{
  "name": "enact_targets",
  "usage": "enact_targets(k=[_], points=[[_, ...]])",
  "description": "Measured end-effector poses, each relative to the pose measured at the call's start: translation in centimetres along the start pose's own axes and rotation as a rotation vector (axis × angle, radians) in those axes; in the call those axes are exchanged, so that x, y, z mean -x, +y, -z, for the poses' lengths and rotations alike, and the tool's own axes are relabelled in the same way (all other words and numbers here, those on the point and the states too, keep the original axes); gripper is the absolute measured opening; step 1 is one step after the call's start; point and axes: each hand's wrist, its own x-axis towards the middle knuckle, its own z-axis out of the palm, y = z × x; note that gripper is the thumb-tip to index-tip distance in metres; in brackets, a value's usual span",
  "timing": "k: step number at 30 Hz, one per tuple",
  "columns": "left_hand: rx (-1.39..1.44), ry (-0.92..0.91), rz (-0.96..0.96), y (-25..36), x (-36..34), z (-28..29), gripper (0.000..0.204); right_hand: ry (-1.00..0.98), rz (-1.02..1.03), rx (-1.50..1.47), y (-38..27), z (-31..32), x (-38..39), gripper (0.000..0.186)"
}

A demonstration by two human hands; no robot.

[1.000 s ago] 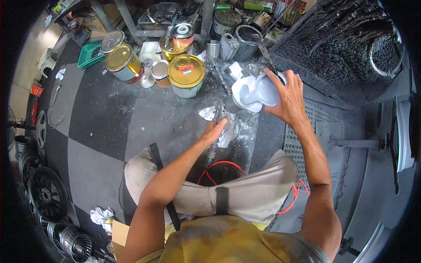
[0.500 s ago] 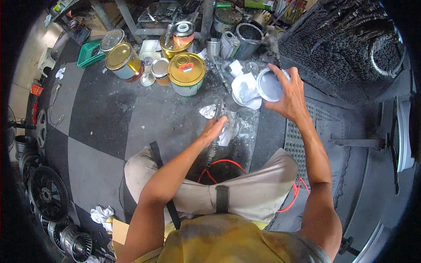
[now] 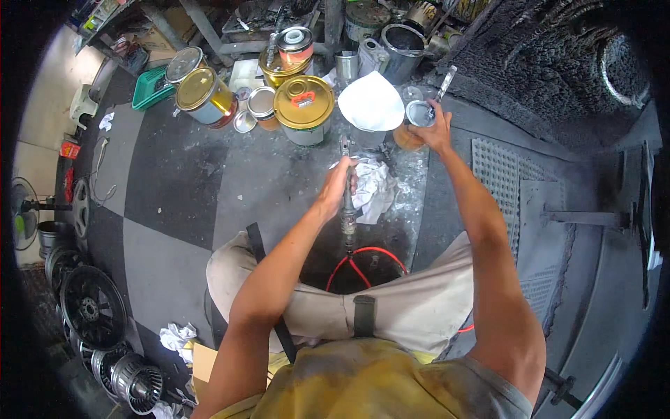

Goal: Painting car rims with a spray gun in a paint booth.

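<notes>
My left hand (image 3: 340,183) is closed round a metal spray gun (image 3: 348,222), upright in the picture above crumpled white paper (image 3: 377,188), with a red hose (image 3: 380,250) at its lower end. My right hand (image 3: 435,127) grips a small cup with grey contents (image 3: 419,112), just above an amber container (image 3: 407,141). A pale measuring stick (image 3: 447,82) is beside that cup. To its left, a white paper cone (image 3: 370,100) covers the top of a container, whose contents are hidden. A gold-lidded can (image 3: 303,112) stands left of the cone.
More cans (image 3: 206,98) and a green basket (image 3: 143,91) line the back. Wheels (image 3: 92,306) are stacked at the left beside a fan (image 3: 24,213). A dark, paint-crusted panel (image 3: 530,63) and a perforated mat (image 3: 495,188) lie at the right.
My right hand has moved up and left with the cup. The white paper cone now sits higher and reads flatter. My left hand and the spray gun have shifted slightly up.
</notes>
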Motion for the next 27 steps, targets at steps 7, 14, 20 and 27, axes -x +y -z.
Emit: enact_targets(k=[7,14,20,27], points=[[0.125,0.059,-0.072,1.5,1.4,0.1,0.032,0.061,-0.195,0.086,1.9,-4.2,1.6,0.096],[0.161,0.117,-0.104,4.3,1.7,1.9,0.032,0.164,0.097,0.26,0.3,-1.7,4.0,0.088],[0.178,0.155,-0.164,5.7,1.6,1.1,0.034,-0.459,0.446,0.218,-1.4,-6.3,12.3,0.083],[0.268,0.046,-0.072,6.2,1.3,1.2,0.035,-0.431,-0.051,-0.234,-0.8,-12.3,12.9,0.076]])
